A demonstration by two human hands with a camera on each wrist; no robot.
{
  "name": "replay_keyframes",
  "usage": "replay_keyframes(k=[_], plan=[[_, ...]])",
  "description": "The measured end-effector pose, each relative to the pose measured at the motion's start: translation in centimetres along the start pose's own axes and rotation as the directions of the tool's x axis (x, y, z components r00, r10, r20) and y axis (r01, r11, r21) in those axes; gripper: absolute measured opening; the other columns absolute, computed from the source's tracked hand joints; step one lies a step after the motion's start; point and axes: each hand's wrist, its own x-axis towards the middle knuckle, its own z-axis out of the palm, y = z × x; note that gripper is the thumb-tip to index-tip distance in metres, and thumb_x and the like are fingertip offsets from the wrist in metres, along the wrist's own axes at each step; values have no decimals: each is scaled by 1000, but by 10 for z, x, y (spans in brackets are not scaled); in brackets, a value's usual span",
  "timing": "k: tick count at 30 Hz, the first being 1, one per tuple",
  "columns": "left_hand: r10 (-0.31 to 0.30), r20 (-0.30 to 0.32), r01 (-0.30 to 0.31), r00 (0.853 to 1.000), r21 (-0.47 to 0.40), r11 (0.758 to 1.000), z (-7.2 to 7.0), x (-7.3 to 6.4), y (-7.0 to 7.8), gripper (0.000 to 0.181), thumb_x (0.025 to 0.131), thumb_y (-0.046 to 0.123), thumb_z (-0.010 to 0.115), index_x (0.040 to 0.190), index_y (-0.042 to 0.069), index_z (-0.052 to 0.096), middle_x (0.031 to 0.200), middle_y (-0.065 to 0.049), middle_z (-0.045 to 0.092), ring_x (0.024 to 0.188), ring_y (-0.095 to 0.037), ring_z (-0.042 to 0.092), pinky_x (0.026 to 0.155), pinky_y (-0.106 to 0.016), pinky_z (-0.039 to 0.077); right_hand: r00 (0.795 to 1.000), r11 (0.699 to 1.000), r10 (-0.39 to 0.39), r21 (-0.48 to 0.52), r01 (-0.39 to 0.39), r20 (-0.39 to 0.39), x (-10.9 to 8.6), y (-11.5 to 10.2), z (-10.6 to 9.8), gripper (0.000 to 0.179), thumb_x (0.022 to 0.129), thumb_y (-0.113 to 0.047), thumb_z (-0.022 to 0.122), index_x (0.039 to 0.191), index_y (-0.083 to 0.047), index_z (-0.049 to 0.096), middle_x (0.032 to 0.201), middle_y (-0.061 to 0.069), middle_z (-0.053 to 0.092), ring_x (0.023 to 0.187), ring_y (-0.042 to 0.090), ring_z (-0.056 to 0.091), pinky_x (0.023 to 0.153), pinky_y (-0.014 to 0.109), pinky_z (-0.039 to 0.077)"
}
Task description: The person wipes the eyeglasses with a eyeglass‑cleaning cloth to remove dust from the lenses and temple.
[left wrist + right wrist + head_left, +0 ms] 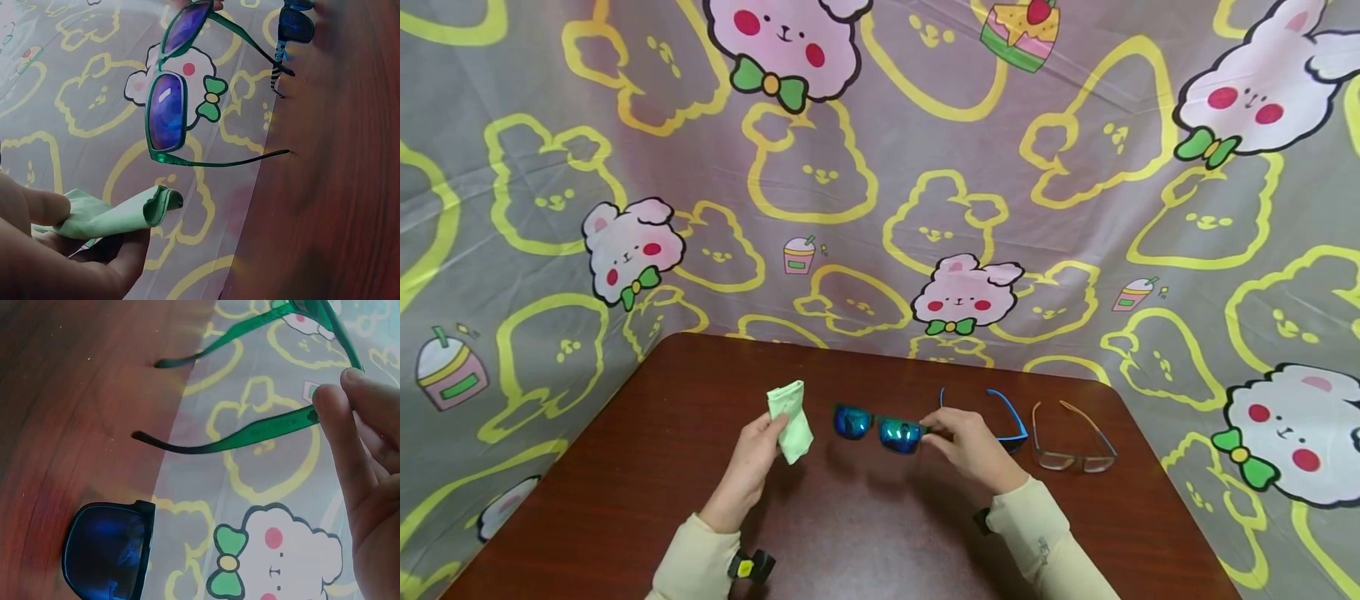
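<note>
My right hand (967, 446) pinches green-framed sunglasses (899, 435) with mirrored blue lenses by one end of the frame, near the hinge. They hang above the table, lenses toward me, and both temples reach away unfolded, as the right wrist view shows along one green temple (269, 429). A folded light green cloth (792, 427) is held between thumb and fingers of my left hand (755, 454), to the left of the sunglasses and apart from them. The left wrist view shows the cloth (119, 214) below the near lens (167, 112).
Behind my right hand, blue-framed sunglasses (1011, 417) stand on the brown table (647, 467) with temples pointing back. Right of them lie clear-lensed glasses (1075, 462) with tan and blue temples. A patterned cloth curtain (842, 242) rises behind and beside the table.
</note>
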Motion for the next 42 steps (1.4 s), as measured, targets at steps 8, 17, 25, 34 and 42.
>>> replay_keyframes(k=[8,17,25,34,42], plan=[[45,-64,-42,997,51,998,4,-1,2,32,97,12,50,119,-9,59,99,-14,66,86,-12,58,73,-21,46,997,993,71,91,-70,-3,-8,-5,-11,21,82,-4,72,100,-13,69,92,-9,66,77,6,63,66,25,54],[101,-72,-96,992,79,992,11,-9,8,32,97,12,52,120,-8,60,104,-21,66,86,-15,61,70,-22,49,988,968,152,199,-150,6,-18,-13,-19,18,82,-5,70,99,-10,70,92,-1,68,77,14,65,66,28,54],[147,-24,-143,989,119,983,26,-18,16,30,96,12,53,120,-5,60,105,-22,66,84,-18,62,68,-23,50,987,960,158,232,-156,7,-17,-44,-33,18,80,8,68,97,1,68,88,11,67,73,24,66,64,29,55],[232,20,-231,972,206,951,41,-25,18,25,96,10,53,113,-2,65,98,-17,68,82,-19,60,69,-24,48,991,948,131,295,-117,-28,-21,-46,-36,16,80,10,67,95,4,67,87,15,67,71,20,66,61,32,56],[323,83,-331,943,337,881,56,-34,14,15,97,18,53,96,9,65,70,0,52,66,-14,46,57,-26,39,984,939,161,318,-129,-75,-33,-17,-26,20,81,6,68,99,-4,68,84,5,68,68,28,65,60,34,55]])
